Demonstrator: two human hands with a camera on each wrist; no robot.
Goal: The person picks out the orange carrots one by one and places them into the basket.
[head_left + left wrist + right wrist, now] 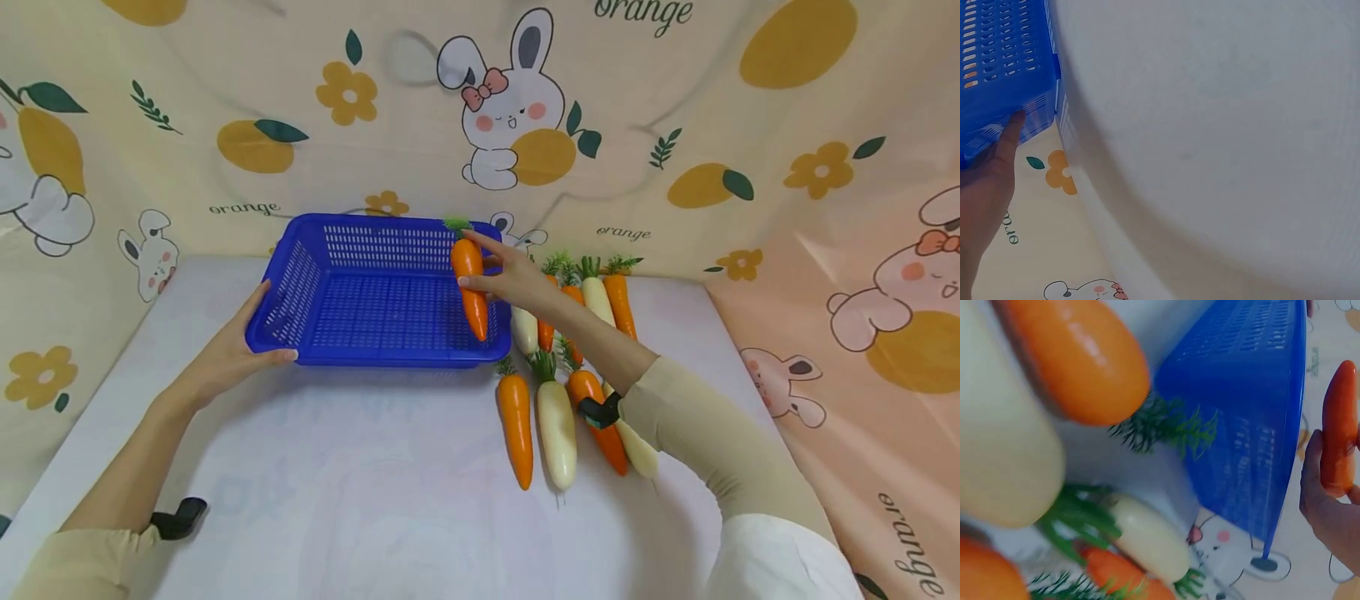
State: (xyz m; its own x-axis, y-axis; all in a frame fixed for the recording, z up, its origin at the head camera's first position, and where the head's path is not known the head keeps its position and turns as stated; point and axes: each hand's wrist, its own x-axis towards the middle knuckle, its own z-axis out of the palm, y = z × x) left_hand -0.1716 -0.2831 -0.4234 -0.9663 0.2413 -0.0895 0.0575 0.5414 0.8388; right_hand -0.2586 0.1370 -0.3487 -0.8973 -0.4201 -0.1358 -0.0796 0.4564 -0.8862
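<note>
My right hand (513, 275) pinches an orange carrot (470, 287) with a green top, held over the right end of a blue plastic basket (390, 362). In the right wrist view the same carrot (1339, 431) stands between thumb and fingers. At the basket's front left corner is my left hand (225, 354), thumb by the front rim and straight fingers against the left side. The left wrist view shows an extended finger touching the basket wall (1007, 87). No vegetable lies on the visible basket floor.
Right of the basket, several carrots (515, 429) and white radishes (557, 433) lie in two rows on the white table (337, 483). My right forearm crosses over some of them. A patterned cloth (645, 108) rises behind the table and along its sides.
</note>
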